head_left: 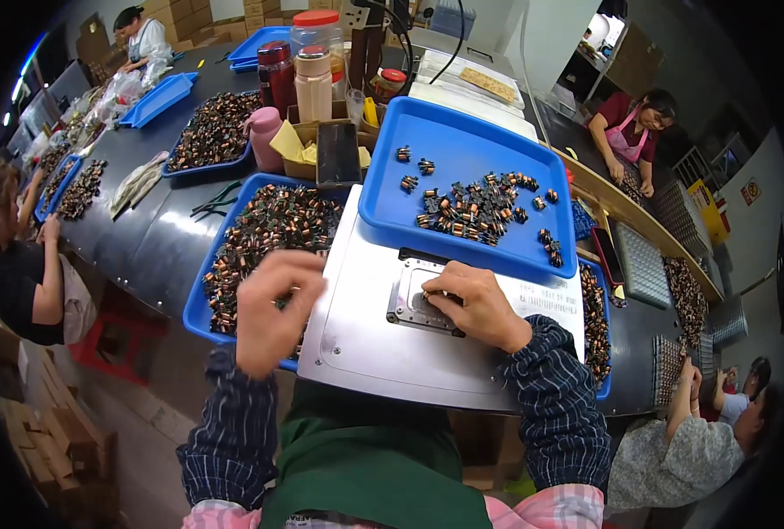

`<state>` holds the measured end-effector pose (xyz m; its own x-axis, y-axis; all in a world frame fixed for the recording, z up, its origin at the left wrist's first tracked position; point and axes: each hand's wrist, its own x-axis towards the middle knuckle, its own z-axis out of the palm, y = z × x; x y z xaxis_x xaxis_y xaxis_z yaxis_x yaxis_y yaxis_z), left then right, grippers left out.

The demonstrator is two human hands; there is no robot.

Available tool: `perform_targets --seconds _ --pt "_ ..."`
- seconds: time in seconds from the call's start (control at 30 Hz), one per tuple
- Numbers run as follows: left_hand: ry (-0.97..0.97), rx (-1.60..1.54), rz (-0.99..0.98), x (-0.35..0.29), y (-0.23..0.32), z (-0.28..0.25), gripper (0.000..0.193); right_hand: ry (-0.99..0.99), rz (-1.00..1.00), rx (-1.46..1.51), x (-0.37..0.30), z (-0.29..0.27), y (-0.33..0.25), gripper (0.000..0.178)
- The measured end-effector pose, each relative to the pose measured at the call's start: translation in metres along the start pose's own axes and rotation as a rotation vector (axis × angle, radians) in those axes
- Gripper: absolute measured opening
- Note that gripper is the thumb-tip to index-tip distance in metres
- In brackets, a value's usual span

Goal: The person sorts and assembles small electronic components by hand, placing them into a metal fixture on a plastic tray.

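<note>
My right hand (482, 304) pinches a small copper-wound coil part (429, 294) between thumb and fingers. It holds the part at a metal fixture (407, 304) set into a silver machine top (365, 344); the fingers hide much of the part. My left hand (276, 309), slightly blurred, hovers over the machine's left edge and a blue tray (196, 304) heaped with coil parts (273, 225). Its fingers are loosely curled, with a gap to the thumb and nothing visible between them. Behind the fixture, a large blue tray (507, 145) holds a loose cluster of coil parts (476, 207).
Beyond the left tray lie pliers (217, 201), a pink bottle (266, 139) and a cardboard box (297, 161) with a dark phone-like slab (338, 154). Another tray of coils (596, 326) stands right of the machine. Co-workers sit at both sides, one (634, 132) behind a wooden ledge.
</note>
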<state>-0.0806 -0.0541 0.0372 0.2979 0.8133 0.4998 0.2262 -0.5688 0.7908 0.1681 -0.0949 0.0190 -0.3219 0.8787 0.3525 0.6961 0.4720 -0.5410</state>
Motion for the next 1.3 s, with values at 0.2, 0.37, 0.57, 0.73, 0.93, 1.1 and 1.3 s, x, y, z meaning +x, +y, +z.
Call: perform_targets --seconds 0.2,0.37,0.57,0.73,0.93,1.1,1.3 --pt "-0.399 -1.289 0.490 -0.027 0.084 -0.027 0.013 -0.001 0.018 -0.046 0.009 0.022 -0.015 0.011" --pt "-0.481 -1.466 0.410 -0.040 0.105 -0.044 0.008 0.047 0.024 -0.113 0.007 0.036 -0.019 0.011" --pt "-0.489 -1.509 0.338 -0.043 0.103 -0.039 0.008 0.105 0.072 -0.140 -0.006 0.042 -0.018 0.009" --pt "-0.737 -1.576 0.414 -0.038 0.113 -0.002 0.008 0.251 0.104 0.068 -0.016 0.020 -0.002 0.012" --pt "-0.910 -1.646 0.189 -0.036 0.118 0.048 0.010 0.763 0.716 0.252 -0.136 -0.093 0.064 0.016" --pt "-0.942 -1.628 0.053 -0.032 0.128 0.081 0.013 1.063 0.976 0.182 -0.268 -0.112 0.150 0.018" --pt "-1.073 -1.556 0.121 -0.022 0.128 0.114 0.017 1.223 0.845 -0.121 -0.279 -0.084 0.200 0.018"
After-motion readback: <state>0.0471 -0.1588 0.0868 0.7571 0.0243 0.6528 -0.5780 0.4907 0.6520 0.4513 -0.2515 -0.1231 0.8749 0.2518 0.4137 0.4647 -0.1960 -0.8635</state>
